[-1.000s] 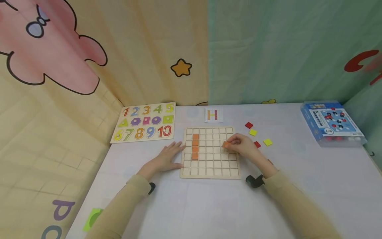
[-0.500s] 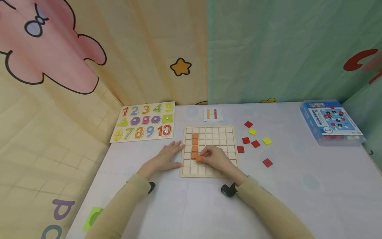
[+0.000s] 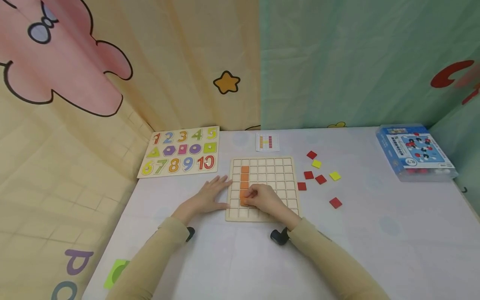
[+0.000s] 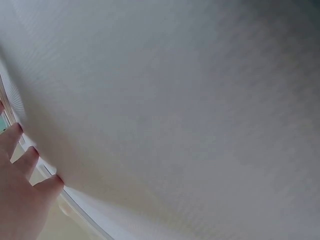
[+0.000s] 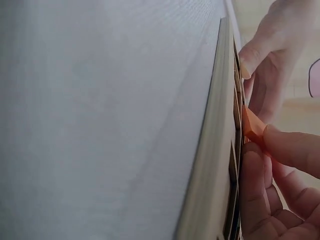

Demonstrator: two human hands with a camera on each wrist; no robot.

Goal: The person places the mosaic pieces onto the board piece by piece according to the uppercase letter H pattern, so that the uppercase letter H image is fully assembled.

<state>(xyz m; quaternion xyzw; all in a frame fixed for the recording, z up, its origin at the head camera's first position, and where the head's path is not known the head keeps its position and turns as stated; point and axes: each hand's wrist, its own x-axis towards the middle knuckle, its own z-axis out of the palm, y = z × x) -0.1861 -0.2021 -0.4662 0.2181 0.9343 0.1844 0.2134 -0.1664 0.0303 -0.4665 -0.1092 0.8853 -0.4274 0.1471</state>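
Observation:
A wooden grid board (image 3: 270, 214) lies flat on the table. Down its second column runs a line of orange square tiles (image 3: 244, 177). My right hand (image 3: 264, 198) pinches another orange tile (image 5: 254, 126) between thumb and fingers at the lower end of that line. In the right wrist view this tile is tilted, one edge down at the grid. My left hand (image 3: 210, 198) rests at the board's left edge with fingers spread, thumb and fingertips touching the rim. The left wrist view shows mostly tablecloth, with the left fingers (image 4: 47, 187) at its lower left.
Several red tiles (image 3: 320, 179) and two yellow tiles (image 3: 335, 176) lie loose right of the board. A small pattern card (image 3: 268, 142) is behind it. A number puzzle (image 3: 178, 152) stands back left, a blue boxed set (image 3: 416, 152) back right, a green piece (image 3: 116, 273) front left.
My right hand has carried an orange tile from the board's right side leftward to the bottom of the orange line. My left hand has stayed at the board's edge.

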